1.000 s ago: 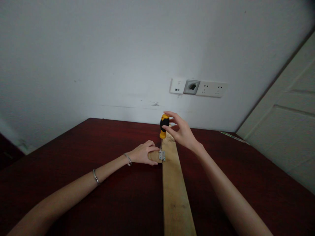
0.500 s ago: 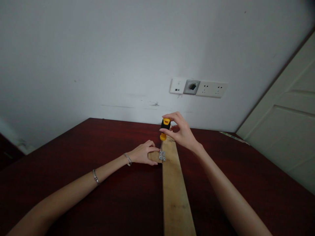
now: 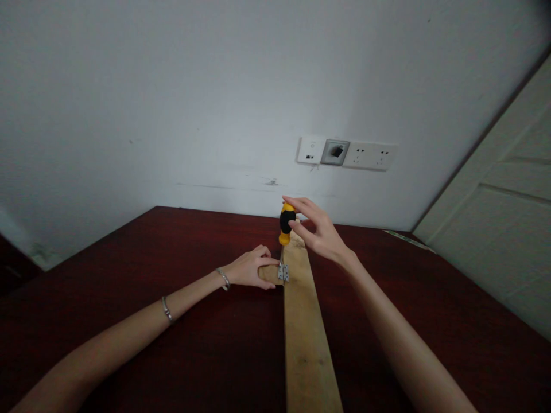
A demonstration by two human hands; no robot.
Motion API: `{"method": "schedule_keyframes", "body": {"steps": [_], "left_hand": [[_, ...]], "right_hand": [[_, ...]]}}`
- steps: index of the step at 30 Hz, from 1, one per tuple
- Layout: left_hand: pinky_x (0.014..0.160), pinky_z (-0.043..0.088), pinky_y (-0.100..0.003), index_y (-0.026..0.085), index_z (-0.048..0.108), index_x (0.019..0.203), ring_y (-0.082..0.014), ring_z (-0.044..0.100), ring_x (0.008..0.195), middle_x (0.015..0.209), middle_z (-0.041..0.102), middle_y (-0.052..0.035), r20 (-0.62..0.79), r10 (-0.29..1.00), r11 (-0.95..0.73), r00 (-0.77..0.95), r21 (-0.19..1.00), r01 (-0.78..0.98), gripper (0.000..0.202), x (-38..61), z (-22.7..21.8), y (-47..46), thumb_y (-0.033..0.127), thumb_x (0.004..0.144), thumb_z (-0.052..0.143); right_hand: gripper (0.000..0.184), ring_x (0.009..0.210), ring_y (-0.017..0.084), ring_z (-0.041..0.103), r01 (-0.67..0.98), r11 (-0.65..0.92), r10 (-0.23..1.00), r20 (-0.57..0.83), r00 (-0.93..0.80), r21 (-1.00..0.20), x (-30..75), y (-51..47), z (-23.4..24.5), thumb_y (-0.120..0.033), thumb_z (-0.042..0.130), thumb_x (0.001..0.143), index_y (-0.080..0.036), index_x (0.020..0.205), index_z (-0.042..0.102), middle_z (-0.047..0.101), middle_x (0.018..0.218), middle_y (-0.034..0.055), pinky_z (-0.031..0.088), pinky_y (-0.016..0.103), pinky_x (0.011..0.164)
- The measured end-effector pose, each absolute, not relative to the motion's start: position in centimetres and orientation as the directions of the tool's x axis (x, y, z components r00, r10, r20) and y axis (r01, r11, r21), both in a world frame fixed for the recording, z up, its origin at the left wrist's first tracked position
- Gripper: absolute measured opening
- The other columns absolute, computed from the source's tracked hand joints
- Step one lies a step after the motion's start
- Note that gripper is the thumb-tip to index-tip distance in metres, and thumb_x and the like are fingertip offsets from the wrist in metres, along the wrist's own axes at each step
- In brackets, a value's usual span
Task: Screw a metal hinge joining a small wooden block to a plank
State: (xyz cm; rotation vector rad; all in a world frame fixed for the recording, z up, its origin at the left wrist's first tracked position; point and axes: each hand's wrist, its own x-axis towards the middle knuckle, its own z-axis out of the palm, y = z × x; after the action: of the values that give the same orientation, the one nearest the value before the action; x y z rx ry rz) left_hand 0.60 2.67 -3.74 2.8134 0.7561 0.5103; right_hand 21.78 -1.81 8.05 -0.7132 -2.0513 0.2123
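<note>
My right hand [image 3: 316, 226] grips the yellow and black handle of a screwdriver [image 3: 287, 222], fingers bent round its upper part. The screwdriver stands nearly upright, and its tip meets the left leaf of a small metal hinge [image 3: 283, 272]. That hinge spans the seam between a long wooden plank [image 3: 305, 332] and a small wooden block [image 3: 269, 274]. Thumb and fingers of my left hand [image 3: 249, 268] clasp the block from its left side, close to the hinge. Any screw under the tip is too small to make out.
Everything lies on a dark red tabletop [image 3: 181, 355] pushed against a white wall [image 3: 193, 103]. Wall sockets [image 3: 370, 156] sit above the table's back edge. A pale panelled door [image 3: 508, 218] stands at the right, with a thin strip [image 3: 411, 240] lying near it.
My right hand's fingers have shifted round the screwdriver handle, the thumb moving slightly right and up. The handle has turned and leans a little further left. My left hand, block and plank stay put.
</note>
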Motion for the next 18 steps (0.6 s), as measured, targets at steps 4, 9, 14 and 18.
{"method": "schedule_keyframes", "body": {"steps": [4,9,14,18], "left_hand": [[0.082,0.045,-0.033,0.025,0.059,0.119,-0.0215,0.049,0.094,0.102,0.048,-0.0059,0.284,0.516,-0.852,0.808,0.272,0.448,0.060,0.59,-3.74,2.65,0.052,0.066,0.070],[0.081,0.046,-0.033,0.025,0.059,0.119,-0.0216,0.049,0.094,0.102,0.048,-0.0061,0.286,0.517,-0.851,0.807,0.271,0.449,0.061,0.63,-3.66,2.61,0.052,0.066,0.071],[0.083,0.045,-0.033,0.025,0.058,0.120,-0.0216,0.049,0.094,0.103,0.048,-0.0063,0.279,0.518,-0.850,0.808,0.276,0.450,0.061,0.61,-3.60,2.56,0.052,0.066,0.070],[0.082,0.046,-0.033,0.025,0.059,0.120,-0.0219,0.049,0.095,0.103,0.047,-0.0063,0.279,0.524,-0.846,0.805,0.275,0.456,0.061,0.57,-3.70,2.63,0.052,0.066,0.071]], "right_hand": [[0.040,0.095,0.019,0.054,0.419,0.811,0.562,0.743,-0.365,-0.408,21.76,-1.77,7.99,-0.031,0.054,0.084,-0.032,0.124,0.052,0.054,0.108,0.0054,0.056,0.028,0.061],[0.042,0.099,0.020,0.053,0.433,0.803,0.572,0.733,-0.367,-0.410,21.83,-1.83,8.04,-0.034,0.056,0.083,-0.034,0.124,0.052,0.051,0.112,0.0058,0.057,0.030,0.062],[0.039,0.098,0.020,0.054,0.425,0.808,0.567,0.733,-0.375,-0.408,21.93,-1.74,8.11,-0.031,0.050,0.087,-0.032,0.126,0.050,0.056,0.110,0.0059,0.057,0.031,0.064],[0.037,0.094,0.019,0.054,0.444,0.786,0.587,0.745,-0.317,-0.431,21.84,-1.80,8.07,-0.036,0.060,0.081,-0.030,0.117,0.057,0.051,0.105,0.0056,0.056,0.027,0.058]]}}
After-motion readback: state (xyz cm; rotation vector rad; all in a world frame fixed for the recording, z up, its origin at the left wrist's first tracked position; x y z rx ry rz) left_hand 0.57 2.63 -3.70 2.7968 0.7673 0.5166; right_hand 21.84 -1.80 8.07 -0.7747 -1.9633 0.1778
